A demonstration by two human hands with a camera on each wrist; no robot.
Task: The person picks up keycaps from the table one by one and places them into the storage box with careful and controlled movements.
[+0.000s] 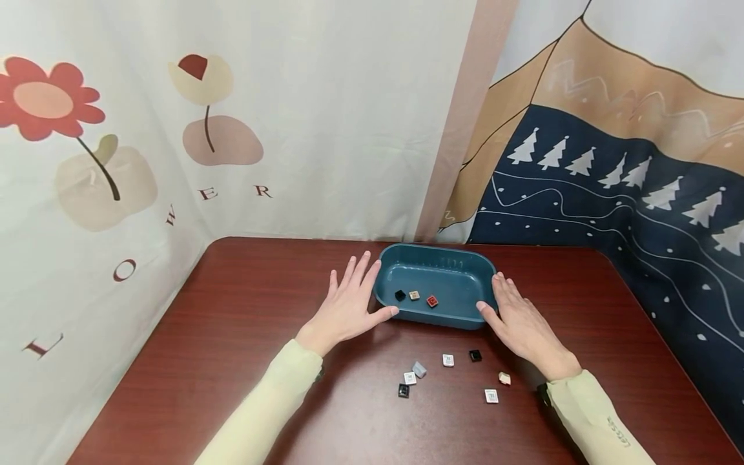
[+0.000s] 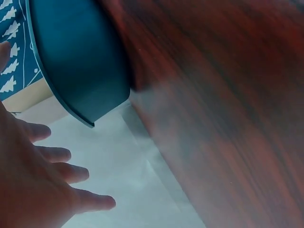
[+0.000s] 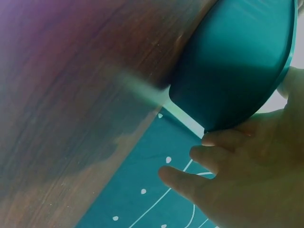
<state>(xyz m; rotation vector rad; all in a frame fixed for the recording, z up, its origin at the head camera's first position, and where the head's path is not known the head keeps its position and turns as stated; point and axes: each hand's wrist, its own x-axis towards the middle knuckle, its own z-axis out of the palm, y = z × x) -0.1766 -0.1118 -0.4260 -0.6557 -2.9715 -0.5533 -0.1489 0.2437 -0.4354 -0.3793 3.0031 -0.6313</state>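
A teal plastic basin (image 1: 437, 318) stands on the table between the two hands. Inside it lie a small black block (image 1: 400, 295), a cream one (image 1: 414, 295) and a red one (image 1: 432, 301). At the basin's left end is the left hand (image 1: 345, 310), fingers spread and straight, thumb by the near rim; the left wrist view shows the fingers (image 2: 71, 173) apart from the wall (image 2: 85, 57). The right hand (image 1: 523, 326) lies flat along the right end, holding nothing; in the right wrist view its straight fingers (image 3: 213, 156) are close to the wall (image 3: 228, 61), contact uncertain.
Several small blocks lie on the table in front of the basin, among them a grey one (image 1: 419, 369), a black one (image 1: 475, 355), a cream one (image 1: 504, 378) and a printed white one (image 1: 491, 396). Patterned curtains (image 1: 349, 129) hang behind the brown table (image 1: 244, 310).
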